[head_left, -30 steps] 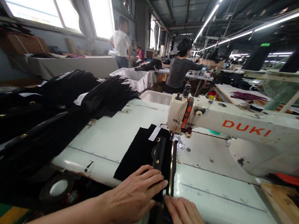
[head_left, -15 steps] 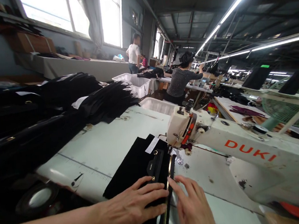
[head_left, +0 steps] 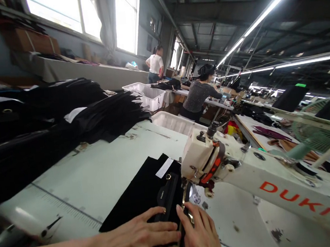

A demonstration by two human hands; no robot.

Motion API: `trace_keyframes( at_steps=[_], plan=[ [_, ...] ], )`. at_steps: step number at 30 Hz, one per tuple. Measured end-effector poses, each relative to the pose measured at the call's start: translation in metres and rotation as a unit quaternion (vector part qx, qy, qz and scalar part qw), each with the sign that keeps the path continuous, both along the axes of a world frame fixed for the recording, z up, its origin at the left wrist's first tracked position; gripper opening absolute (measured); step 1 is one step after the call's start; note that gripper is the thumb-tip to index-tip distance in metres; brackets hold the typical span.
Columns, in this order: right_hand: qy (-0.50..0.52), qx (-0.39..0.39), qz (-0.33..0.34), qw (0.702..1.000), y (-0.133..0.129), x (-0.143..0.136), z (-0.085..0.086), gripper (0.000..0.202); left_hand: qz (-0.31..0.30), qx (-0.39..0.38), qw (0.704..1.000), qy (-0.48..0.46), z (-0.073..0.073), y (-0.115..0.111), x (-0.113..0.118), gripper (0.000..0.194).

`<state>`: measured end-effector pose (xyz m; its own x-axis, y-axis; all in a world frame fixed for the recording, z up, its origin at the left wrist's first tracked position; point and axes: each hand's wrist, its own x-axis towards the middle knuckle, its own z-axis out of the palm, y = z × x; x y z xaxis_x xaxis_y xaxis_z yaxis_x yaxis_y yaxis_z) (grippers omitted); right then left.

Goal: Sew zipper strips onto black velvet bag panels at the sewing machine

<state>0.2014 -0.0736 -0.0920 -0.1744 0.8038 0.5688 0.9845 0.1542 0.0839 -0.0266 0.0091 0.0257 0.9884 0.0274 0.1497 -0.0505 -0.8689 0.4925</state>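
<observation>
A black fabric panel (head_left: pixel 139 189) lies on the pale sewing table, with a white label (head_left: pixel 164 168) near its far edge and a dark strap piece with gold rings on top. Along its right side runs a gold-toothed zipper (head_left: pixel 185 194), reaching under the head of the sewing machine (head_left: pixel 199 155). Flat on the panel, fingers spread, rests my left hand (head_left: pixel 147 235). My right hand (head_left: pixel 199 230) is at the zipper's right side, fingers bent and close together; whatever lies under its fingertips is hidden.
Piles of black fabric (head_left: pixel 105 114) cover the table's left side. White bins (head_left: pixel 173 120) stand beyond the far edge. The machine arm (head_left: pixel 277 186) extends right. One person (head_left: pixel 199 96) sits ahead; another (head_left: pixel 155 65) stands farther back.
The view has shifted a little. My right hand has moved in closer to the zipper and my left hand. The zipper's far part now sits under the machine head.
</observation>
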Motion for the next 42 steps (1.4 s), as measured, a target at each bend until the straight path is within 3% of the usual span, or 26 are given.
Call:
trace_keyframes(
  at_steps=[5, 11, 13, 19, 25, 28, 33, 37, 42],
  plan=[
    [0.03, -0.033, 0.072, 0.996, 0.012, 0.028, 0.004, 0.061, -0.008, -0.009, 0.999, 0.032, 0.001, 0.011, 0.016, 0.058],
    [0.131, -0.116, -0.02, 0.984, 0.018, 0.055, 0.006, 0.03, -0.004, -0.033, 0.999, 0.039, 0.003, 0.014, 0.02, 0.053],
    [0.138, -0.15, -0.015, 0.979, 0.024, 0.055, 0.007, 0.017, 0.001, -0.029, 0.999, 0.037, 0.003, 0.013, 0.019, 0.053],
    [0.124, -0.138, 0.002, 0.983, 0.039, 0.049, 0.006, 0.018, -0.014, -0.034, 0.998, 0.041, 0.004, 0.01, 0.019, 0.058],
    [0.116, -0.118, -0.071, 0.984, 0.04, 0.037, -0.001, 0.01, -0.02, -0.025, 0.999, -0.023, -0.018, 0.014, 0.026, 0.042],
    [0.111, -0.116, -0.112, 0.981, 0.043, 0.03, 0.005, 0.021, -0.024, -0.015, 0.999, -0.034, -0.033, 0.017, 0.028, 0.037],
    [0.094, -0.121, -0.124, 0.98, 0.049, 0.023, 0.022, 0.019, -0.029, 0.023, 0.998, -0.054, -0.052, 0.024, 0.031, 0.036],
    [0.093, -0.118, -0.151, 0.977, 0.051, 0.019, 0.031, 0.019, -0.044, 0.021, 0.995, -0.083, -0.058, 0.028, 0.035, 0.041],
    [0.09, -0.129, -0.172, 0.973, 0.052, 0.02, 0.037, 0.022, -0.039, -0.014, 0.991, -0.127, -0.056, 0.025, 0.039, 0.05]
  ],
)
